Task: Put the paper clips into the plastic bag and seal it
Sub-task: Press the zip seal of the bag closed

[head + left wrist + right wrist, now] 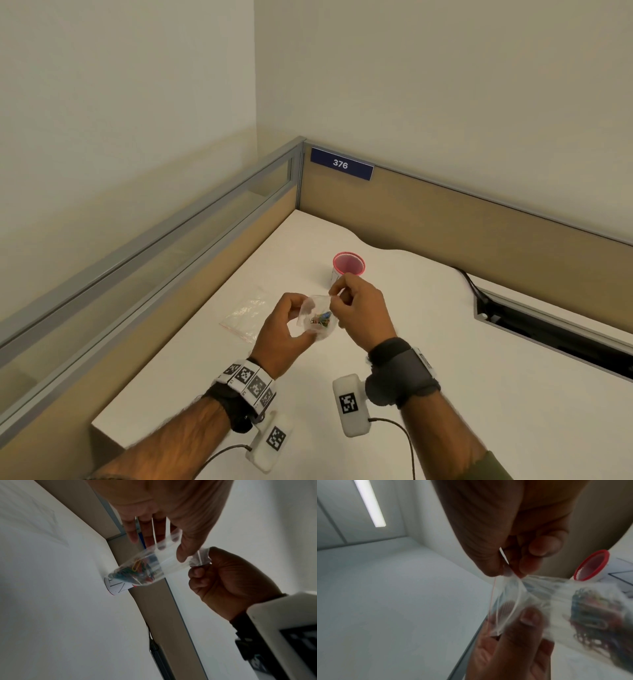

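The plastic bag (315, 317) hangs in the air at the centre of the head view, above the white bench (428, 342), held between both hands, with the coloured paper clips (321, 320) gathered in a clump at its lower end. The filling looks done, since no loose clips show on the bench, and the step in hand seems to be the sealing: the right wrist view shows the mouth strip with its thin red line bowed and the two lips apart in the middle. The left hand (281, 337), at lower centre of the head view, has its thumb and fingers (149, 536) clamped on the bag's side just below the mouth, thumb in front and fingers behind the film. The right hand (359, 308), just right of it and a little higher, has thumb and forefinger pinched together on one corner of the mouth, the other fingers curled in. The next move probably calls for pressing the two lips together and running the pinch along the strip. A red-rimmed cup (348, 264) stands just beyond the hands, and another clear bag (245, 317) lies flat on the bench to the left.
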{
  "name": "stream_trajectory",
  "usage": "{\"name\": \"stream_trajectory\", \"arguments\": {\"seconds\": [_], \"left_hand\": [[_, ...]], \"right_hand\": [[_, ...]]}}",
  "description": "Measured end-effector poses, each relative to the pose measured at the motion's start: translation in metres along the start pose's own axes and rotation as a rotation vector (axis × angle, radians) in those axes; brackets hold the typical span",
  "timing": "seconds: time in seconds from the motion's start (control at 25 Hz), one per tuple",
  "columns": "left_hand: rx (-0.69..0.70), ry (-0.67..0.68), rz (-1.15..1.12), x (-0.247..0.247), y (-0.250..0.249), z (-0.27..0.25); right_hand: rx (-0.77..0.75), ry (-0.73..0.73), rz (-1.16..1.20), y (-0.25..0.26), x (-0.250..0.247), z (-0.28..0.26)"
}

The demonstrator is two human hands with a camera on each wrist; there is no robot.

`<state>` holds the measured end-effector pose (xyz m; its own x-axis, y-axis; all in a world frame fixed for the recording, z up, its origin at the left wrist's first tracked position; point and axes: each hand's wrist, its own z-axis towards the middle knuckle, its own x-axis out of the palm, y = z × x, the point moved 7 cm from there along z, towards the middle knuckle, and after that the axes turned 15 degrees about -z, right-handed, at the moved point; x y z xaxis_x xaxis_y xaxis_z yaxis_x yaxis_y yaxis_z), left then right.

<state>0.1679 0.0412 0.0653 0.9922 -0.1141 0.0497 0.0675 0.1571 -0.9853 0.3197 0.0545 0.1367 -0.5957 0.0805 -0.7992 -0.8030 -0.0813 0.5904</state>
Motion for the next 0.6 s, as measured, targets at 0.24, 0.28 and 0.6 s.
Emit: {"name": "stream_trajectory", "arguments": {"seconds": [0.24, 0.28, 0.6], "left_hand": [[0.076, -0.109, -0.003, -0.013, -0.007, 0.010], [0.074, -0.114, -0.012, -0.014, -0.008, 0.011], [0.045, -0.143, -0.131, -0.018, -0.015, 0.018]], "right_hand": [[0.167, -0.002, 0.205, -0.019, 0.001, 0.002], [0.179, 0.010, 0.246, -0.021, 0.001, 0.001], [0.136, 0.095, 0.427, -0.043, 0.006, -0.018]]}}
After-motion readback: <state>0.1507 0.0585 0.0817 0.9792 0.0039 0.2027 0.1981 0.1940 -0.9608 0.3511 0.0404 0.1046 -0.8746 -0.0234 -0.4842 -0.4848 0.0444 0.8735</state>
